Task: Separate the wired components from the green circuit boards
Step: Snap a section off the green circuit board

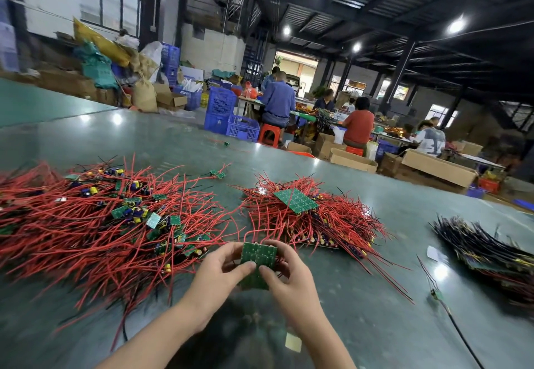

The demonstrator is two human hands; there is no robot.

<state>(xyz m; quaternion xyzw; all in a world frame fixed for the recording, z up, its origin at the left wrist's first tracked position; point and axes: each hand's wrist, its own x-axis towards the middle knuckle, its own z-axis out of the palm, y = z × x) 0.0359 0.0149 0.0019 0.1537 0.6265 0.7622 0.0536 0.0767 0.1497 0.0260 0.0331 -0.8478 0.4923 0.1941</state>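
A green circuit board panel [258, 256] is held above the table between both hands, red wires trailing behind it. My left hand [222, 273] grips its left edge with the thumb on the face. My right hand [286, 276] grips the right edge, thumb pressed on the lower face. To the left lies a big heap of separated wired components [115, 224] with small green boards and red wires. Behind the hands sits a stack of whole panels with red wires, a green panel [296, 199] on top.
The dark green table [361, 296] runs to the far edge. A bundle of black-wired boards [485, 250] lies at the right. A loose wired piece [435, 293] and a paper scrap [293, 342] lie nearby. People sit working at tables beyond, among boxes and blue crates.
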